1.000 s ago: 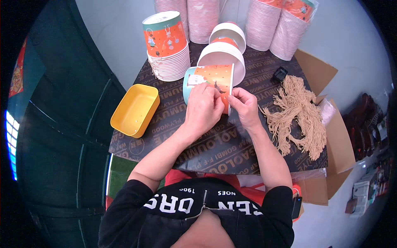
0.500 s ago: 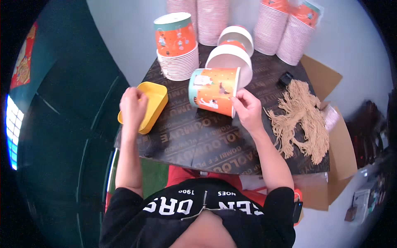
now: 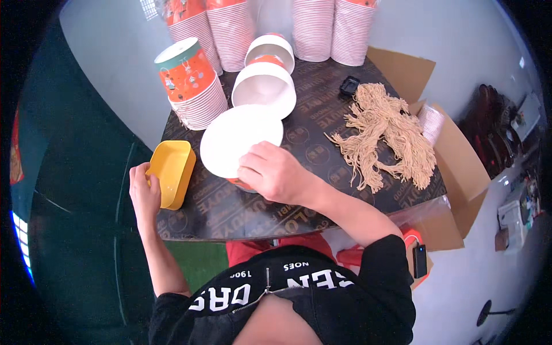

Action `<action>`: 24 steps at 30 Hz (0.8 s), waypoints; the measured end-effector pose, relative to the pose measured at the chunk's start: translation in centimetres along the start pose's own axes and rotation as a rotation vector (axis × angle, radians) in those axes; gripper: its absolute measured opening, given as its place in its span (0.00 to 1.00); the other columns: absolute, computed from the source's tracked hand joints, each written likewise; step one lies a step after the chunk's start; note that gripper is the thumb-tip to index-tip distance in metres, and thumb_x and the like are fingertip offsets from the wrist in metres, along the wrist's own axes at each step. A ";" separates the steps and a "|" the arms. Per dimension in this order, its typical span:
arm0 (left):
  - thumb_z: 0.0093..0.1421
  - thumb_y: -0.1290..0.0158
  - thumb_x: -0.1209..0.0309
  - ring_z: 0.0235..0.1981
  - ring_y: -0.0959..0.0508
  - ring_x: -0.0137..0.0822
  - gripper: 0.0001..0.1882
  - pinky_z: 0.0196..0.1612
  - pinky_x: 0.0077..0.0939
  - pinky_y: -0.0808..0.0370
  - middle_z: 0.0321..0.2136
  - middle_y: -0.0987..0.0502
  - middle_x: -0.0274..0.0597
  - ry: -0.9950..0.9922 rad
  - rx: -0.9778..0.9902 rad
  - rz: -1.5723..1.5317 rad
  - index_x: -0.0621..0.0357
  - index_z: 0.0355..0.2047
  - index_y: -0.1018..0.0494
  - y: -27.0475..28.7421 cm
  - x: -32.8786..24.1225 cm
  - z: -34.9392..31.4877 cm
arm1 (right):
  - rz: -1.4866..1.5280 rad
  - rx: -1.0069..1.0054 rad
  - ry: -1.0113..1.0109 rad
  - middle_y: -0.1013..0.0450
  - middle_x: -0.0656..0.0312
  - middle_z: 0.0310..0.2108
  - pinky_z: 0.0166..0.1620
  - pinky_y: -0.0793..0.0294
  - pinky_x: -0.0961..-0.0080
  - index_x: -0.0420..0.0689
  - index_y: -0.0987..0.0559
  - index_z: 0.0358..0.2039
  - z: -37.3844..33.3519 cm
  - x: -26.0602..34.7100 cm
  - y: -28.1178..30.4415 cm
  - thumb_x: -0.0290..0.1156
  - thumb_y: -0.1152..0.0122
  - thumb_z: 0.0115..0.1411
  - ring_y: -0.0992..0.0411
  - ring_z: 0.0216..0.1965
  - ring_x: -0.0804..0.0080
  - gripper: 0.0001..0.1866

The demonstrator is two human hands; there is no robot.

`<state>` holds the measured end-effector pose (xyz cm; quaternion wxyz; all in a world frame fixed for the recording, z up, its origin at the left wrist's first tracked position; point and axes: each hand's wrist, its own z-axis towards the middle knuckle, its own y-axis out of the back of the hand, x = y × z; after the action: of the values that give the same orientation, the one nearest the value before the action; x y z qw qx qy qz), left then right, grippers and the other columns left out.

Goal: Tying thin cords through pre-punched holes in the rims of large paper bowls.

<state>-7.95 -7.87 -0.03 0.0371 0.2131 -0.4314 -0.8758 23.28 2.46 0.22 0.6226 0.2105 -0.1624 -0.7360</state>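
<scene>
My right hand [image 3: 273, 172] is closed on the near rim of a paper bucket [image 3: 244, 138]. A broad white round face of the bucket is turned up toward me, and a strip of its orange side [image 3: 241, 185] shows below. My left hand [image 3: 145, 192] is at the left edge of a yellow tray [image 3: 183, 184], fingers curled at its rim with the thumb over the inside. Whether something small is between those fingers I cannot make out. Just beyond the held bucket, white-rimmed paper buckets [image 3: 265, 92] lie on their sides, mouths toward me.
A stack of upside-down orange and teal buckets [image 3: 192, 83] stands at the left. Tall bucket stacks [image 3: 313, 29] line the back. Tan cords [image 3: 391, 135] lie in a heap on the right, beside a small black box [image 3: 349, 86]. Open cardboard [image 3: 460, 167] adjoins the table's right edge.
The bucket in my right hand has turned from its printed side to its white round face and moved left. My left hand has drawn back to the tray's left edge. The view has shifted right.
</scene>
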 end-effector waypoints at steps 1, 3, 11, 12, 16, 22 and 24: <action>0.62 0.53 0.77 0.42 0.22 0.50 0.12 0.46 0.37 0.24 0.44 0.26 0.52 -0.018 -0.026 -0.038 0.64 0.46 0.27 0.1 -0.9 -0.2 | 0.039 -0.002 0.019 0.28 0.60 0.30 0.38 0.27 0.70 0.40 0.25 0.27 -0.2 0.1 -0.1 0.27 0.38 0.47 0.28 0.34 0.65 0.07; 0.62 0.52 0.78 0.42 0.22 0.48 0.12 0.46 0.35 0.24 0.44 0.26 0.51 -0.041 -0.049 -0.079 0.65 0.45 0.27 0.4 -2.5 -0.5 | 0.039 0.022 0.011 0.27 0.61 0.34 0.42 0.28 0.67 0.41 0.23 0.31 -0.4 0.4 0.3 0.28 0.35 0.47 0.28 0.38 0.64 0.10; 0.63 0.50 0.80 0.46 0.23 0.40 0.07 0.50 0.31 0.25 0.45 0.25 0.49 -0.301 -0.257 -0.297 0.67 0.40 0.25 1.0 -5.6 -2.3 | -0.085 -0.027 -0.323 0.28 0.58 0.35 0.43 0.28 0.64 0.43 0.23 0.32 -5.7 -1.3 7.1 0.25 0.38 0.54 0.28 0.39 0.58 0.05; 0.63 0.51 0.81 0.46 0.23 0.39 0.07 0.50 0.30 0.26 0.44 0.24 0.49 -0.321 -0.279 -0.316 0.66 0.39 0.25 1.3 -5.6 -2.7 | -0.080 0.010 -0.412 0.28 0.57 0.34 0.43 0.28 0.63 0.42 0.24 0.32 -7.1 -1.8 8.5 0.23 0.38 0.53 0.29 0.39 0.56 0.05; 0.65 0.53 0.80 0.45 0.23 0.37 0.07 0.48 0.28 0.26 0.43 0.24 0.48 -0.308 -0.346 -0.463 0.67 0.38 0.25 1.4 -6.1 -4.2 | -0.251 0.189 -0.709 0.29 0.56 0.33 0.44 0.29 0.63 0.42 0.24 0.32 -12.1 -2.4 13.6 0.21 0.38 0.54 0.30 0.40 0.55 0.05; 0.65 0.55 0.81 0.39 0.25 0.33 0.07 0.44 0.23 0.29 0.37 0.24 0.46 -0.244 -0.292 -0.627 0.67 0.36 0.26 0.5 -7.3 -5.5 | -0.250 0.345 -0.846 0.31 0.54 0.31 0.42 0.32 0.63 0.40 0.24 0.29 -16.3 -1.0 15.6 0.21 0.40 0.54 0.32 0.37 0.54 0.02; 0.64 0.55 0.82 0.38 0.24 0.34 0.07 0.45 0.25 0.28 0.35 0.24 0.46 -0.250 -0.282 -0.620 0.67 0.35 0.26 -0.1 -7.7 -5.8 | -0.268 0.369 -0.862 0.30 0.53 0.31 0.42 0.32 0.62 0.40 0.23 0.29 -16.5 -0.5 15.3 0.22 0.40 0.54 0.32 0.37 0.52 0.02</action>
<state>1.33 -10.15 -0.61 -0.2544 0.2178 -0.2224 -0.9156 44.81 0.71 -6.25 0.3507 0.0124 -0.5045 -0.7889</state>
